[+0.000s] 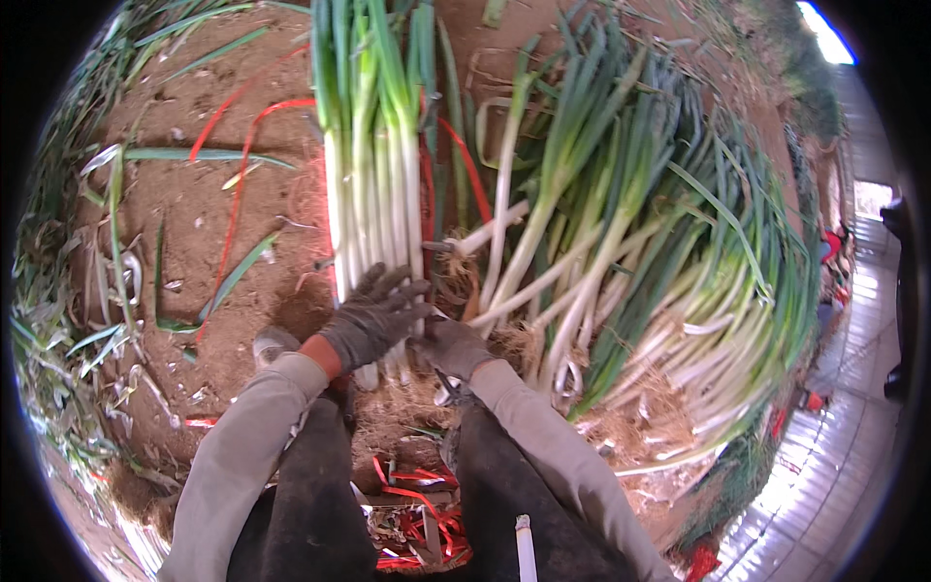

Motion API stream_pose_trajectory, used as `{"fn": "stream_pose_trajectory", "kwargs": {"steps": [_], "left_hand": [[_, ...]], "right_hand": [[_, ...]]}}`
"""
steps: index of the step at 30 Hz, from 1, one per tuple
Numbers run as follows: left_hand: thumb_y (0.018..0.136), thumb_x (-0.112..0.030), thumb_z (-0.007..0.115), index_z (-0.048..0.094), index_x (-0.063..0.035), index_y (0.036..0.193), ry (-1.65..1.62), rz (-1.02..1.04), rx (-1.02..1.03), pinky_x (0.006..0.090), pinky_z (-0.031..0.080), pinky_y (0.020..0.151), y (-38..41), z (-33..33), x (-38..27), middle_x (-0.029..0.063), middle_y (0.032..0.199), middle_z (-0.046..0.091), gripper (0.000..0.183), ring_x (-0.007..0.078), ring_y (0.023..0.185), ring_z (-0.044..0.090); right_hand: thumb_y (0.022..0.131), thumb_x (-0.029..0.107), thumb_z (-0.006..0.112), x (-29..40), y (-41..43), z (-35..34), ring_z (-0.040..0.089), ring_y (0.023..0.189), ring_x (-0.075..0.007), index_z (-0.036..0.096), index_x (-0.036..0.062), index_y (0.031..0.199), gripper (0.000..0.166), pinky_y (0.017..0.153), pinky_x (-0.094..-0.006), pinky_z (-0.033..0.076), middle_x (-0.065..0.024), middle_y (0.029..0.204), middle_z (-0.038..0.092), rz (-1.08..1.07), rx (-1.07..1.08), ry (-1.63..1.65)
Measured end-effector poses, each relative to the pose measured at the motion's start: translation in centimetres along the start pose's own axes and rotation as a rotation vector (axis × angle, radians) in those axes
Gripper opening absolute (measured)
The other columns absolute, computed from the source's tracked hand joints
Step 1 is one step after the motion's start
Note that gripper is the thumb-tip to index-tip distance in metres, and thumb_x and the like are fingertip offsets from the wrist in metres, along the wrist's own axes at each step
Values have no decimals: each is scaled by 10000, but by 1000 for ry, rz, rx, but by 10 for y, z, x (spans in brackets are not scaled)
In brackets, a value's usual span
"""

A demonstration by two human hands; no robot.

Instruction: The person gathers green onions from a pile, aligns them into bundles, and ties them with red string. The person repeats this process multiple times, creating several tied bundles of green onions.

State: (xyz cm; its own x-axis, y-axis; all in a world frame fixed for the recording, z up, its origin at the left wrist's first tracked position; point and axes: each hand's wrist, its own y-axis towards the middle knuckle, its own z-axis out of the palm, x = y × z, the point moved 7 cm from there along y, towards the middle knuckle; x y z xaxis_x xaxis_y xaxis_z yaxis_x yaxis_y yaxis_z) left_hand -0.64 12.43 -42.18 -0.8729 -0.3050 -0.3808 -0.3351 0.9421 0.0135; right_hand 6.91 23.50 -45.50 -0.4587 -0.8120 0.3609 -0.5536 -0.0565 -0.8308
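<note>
Several long green onions [374,189] lie side by side in front of me, leaves pointing away and roots towards me. My left hand [374,316], in a dark grey glove, rests spread over their white stalks. At their right edge is my right hand [452,345], also gloved; its fingers are partly hidden, so what it grips cannot be told. Red plastic strapping [469,171] passes beside the row on both sides. Under and beside the stalks, dark metal prongs [438,247] stick out.
A large heap of green onions [698,291] lies to the right. Loose leaves [236,280] and red strips litter the soil at left. Red strap scraps [429,535] lie between my legs. A cigarette [525,549] shows at the bottom. Tiled floor [844,436] is at far right.
</note>
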Motion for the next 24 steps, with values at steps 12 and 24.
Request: {"fn": "stream_pose_trajectory", "kwargs": {"steps": [12, 24], "left_hand": [[714, -307, 755, 493, -329, 1367, -100, -5, -70, 516, 129, 1210, 3, -2, 1, -1, 1493, 387, 705, 282, 1458, 243], [863, -342, 636, 557, -287, 1302, -103, -13, -158, 496, 134, 1206, -4, -2, 4, -11, 1519, 405, 449, 279, 1456, 265]], "right_hand": [[860, 456, 654, -183, -129, -123, 683, 809, -330, 677, 11, 966, 458, 737, -401, 542, -182, 888, 702, 419, -1055, 79], [980, 194, 566, -5, -174, -209, 584, 517, -118, 610, -81, 1136, 319, 444, -243, 490, -82, 736, 636, -470, -948, 1297]]}}
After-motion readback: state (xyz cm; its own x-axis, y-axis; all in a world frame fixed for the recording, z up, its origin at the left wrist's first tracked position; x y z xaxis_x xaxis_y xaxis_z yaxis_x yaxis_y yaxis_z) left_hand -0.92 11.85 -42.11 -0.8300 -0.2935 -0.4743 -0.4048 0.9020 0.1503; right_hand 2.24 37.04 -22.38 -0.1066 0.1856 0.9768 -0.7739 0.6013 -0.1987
